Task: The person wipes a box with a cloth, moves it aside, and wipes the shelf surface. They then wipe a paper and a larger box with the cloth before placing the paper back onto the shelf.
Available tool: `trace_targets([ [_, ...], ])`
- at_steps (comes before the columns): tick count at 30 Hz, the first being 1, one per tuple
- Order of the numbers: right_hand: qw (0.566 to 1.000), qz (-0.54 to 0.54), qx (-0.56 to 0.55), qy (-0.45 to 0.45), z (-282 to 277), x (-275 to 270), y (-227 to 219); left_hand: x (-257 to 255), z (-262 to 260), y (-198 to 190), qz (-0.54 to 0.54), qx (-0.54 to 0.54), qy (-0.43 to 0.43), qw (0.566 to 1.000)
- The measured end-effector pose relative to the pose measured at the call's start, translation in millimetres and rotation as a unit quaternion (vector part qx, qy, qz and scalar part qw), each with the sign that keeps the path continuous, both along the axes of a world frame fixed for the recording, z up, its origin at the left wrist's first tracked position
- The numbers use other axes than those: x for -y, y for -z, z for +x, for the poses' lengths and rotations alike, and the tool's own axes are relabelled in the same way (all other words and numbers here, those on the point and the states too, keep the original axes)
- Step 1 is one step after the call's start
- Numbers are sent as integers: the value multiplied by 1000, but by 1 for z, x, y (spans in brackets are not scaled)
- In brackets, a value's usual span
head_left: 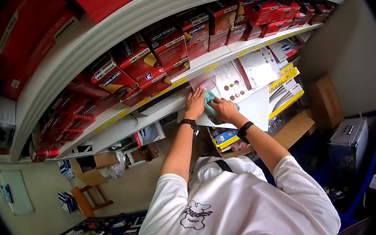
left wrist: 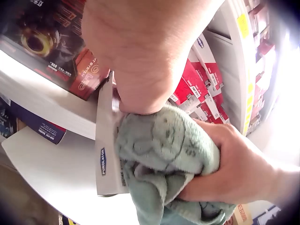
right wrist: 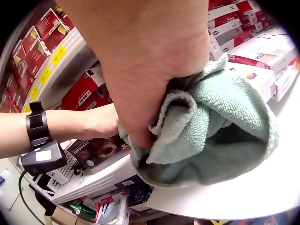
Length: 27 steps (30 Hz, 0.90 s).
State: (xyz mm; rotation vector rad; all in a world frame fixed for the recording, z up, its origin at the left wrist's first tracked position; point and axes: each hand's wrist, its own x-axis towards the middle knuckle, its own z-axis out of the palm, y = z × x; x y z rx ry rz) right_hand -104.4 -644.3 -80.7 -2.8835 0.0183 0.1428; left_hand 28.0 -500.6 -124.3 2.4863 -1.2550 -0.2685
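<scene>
My right hand (head_left: 224, 109) grips a bunched green cloth (head_left: 209, 98), its fingers sunk in the folds. Beside it, my left hand (head_left: 194, 103) reaches forward with its fingers stretched out over a box at the cloth's left edge. In the left wrist view the cloth (left wrist: 164, 136) lies against a white Purolator box (left wrist: 105, 164), and the left fingers are hidden behind the hand. From the right wrist, the cloth (right wrist: 234, 101) hangs in a loose fold above a white surface (right wrist: 225, 197).
Shelves of red Purolator boxes (head_left: 165, 42) run across the front, with a shelf edge (head_left: 210, 67) carrying yellow labels. White printed boxes (head_left: 260, 67) lie right of the hands. Below them are yellow-edged boxes (head_left: 285, 92), a cardboard box (head_left: 324, 100) and a silver case (head_left: 348, 143).
</scene>
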Motion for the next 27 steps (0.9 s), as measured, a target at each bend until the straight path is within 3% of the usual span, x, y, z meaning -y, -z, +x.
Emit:
trace_targets([
  [2,999,-18,-20,-30,-14,2,1,3,-3,-25,7,-67,-21,998],
  [4,999,-19,-21,-27,-19,5,0,0,-8,-20,-13,-51,-27,998],
  [6,999,-31,8,10,-21,4,-4,-8,-13,-23,-41,31,-20,998],
  [10,997,-3,59,41,-19,9,-11,-18,-14,-29,-49,58,-15,997],
  [16,992,16,82,94,-25,11,-21,4,-26,-55,38,63,9,997],
  [27,937,32,154,313,-47,28,-54,52,-21,-70,-22,13,167,986],
])
